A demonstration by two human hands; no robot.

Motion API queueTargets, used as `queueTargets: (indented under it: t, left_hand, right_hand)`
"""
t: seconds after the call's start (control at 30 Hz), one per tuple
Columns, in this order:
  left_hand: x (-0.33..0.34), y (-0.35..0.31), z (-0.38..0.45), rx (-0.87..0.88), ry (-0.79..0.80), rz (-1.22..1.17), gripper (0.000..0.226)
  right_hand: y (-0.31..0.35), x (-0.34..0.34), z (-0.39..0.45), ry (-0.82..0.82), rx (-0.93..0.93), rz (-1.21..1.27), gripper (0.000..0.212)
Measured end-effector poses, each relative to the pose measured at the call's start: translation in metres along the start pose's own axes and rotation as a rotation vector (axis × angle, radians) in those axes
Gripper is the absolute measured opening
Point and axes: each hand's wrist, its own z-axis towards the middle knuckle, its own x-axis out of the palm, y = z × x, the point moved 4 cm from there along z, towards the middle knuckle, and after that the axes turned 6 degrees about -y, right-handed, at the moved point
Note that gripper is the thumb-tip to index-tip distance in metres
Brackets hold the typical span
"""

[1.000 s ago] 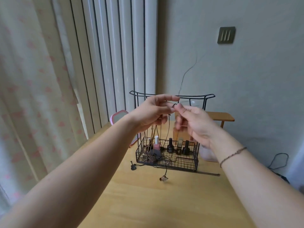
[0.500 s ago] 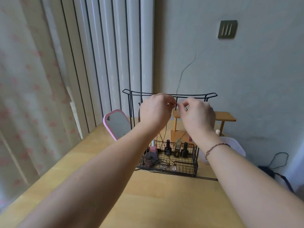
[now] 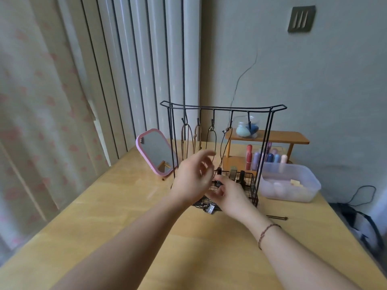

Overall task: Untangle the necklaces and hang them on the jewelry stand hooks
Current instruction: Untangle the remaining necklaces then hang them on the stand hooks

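Note:
The black wire jewelry stand (image 3: 222, 107) stands on the wooden table (image 3: 129, 216), with a mesh basket at its base. Two brown cord necklaces (image 3: 186, 141) hang from its left hooks. Two black cord necklaces (image 3: 224, 147) hang from the third and fourth hooks, and the fifth hook (image 3: 249, 123) is bare. My left hand (image 3: 191, 180) hovers in front of the hanging cords with its fingers spread and nothing in it. My right hand (image 3: 232, 195) is low at the basket's front; motion blur hides its fingertips. A small silver pendant (image 3: 210, 209) lies at the basket's front edge.
A pink-framed mirror (image 3: 155, 152) leans left of the stand. Behind it is a wooden shelf (image 3: 293, 137) with a glass jar of sponges (image 3: 246, 129) and small bottles (image 3: 263, 158). A plastic tub (image 3: 293, 186) sits to the right, and a thin black rod (image 3: 276, 217) lies on the table.
Both hands have dropped from the stand's top bar to the basket. A black cord that they held up there now hangs from a hook. My left hand has spread its fingers.

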Motion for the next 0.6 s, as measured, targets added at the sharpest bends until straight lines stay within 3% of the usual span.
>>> queueTargets:
  t: [0.1,0.17,0.27,0.4,0.5,0.6]
  left_hand:
    - [-0.007,0.022,-0.018,-0.198,-0.131,-0.033,0.019]
    - [-0.007,0.033,-0.028,-0.258,-0.125,-0.023,0.013]
    - [0.0,0.036,-0.044,-0.256,-0.013,-0.068,0.012]
    - [0.015,0.031,-0.053,-0.276,0.096,-0.076,0.022]
    - [0.02,0.026,-0.046,-0.375,0.094,-0.07,0.03]
    - [0.021,0.025,-0.033,-0.509,0.121,-0.218,0.032]
  right_hand:
    - [0.002,0.017,-0.007,0.065,0.015,0.07,0.019]
    - [0.003,0.027,-0.016,0.111,0.026,0.11,0.009]
    - [-0.002,0.043,-0.035,0.141,0.017,0.046,0.021]
    - [-0.007,0.041,-0.049,0.002,-0.001,-0.103,0.028]
    - [-0.006,0.038,-0.049,-0.006,0.022,-0.067,0.016]
    - [-0.007,0.034,-0.047,-0.013,0.029,-0.03,0.007]
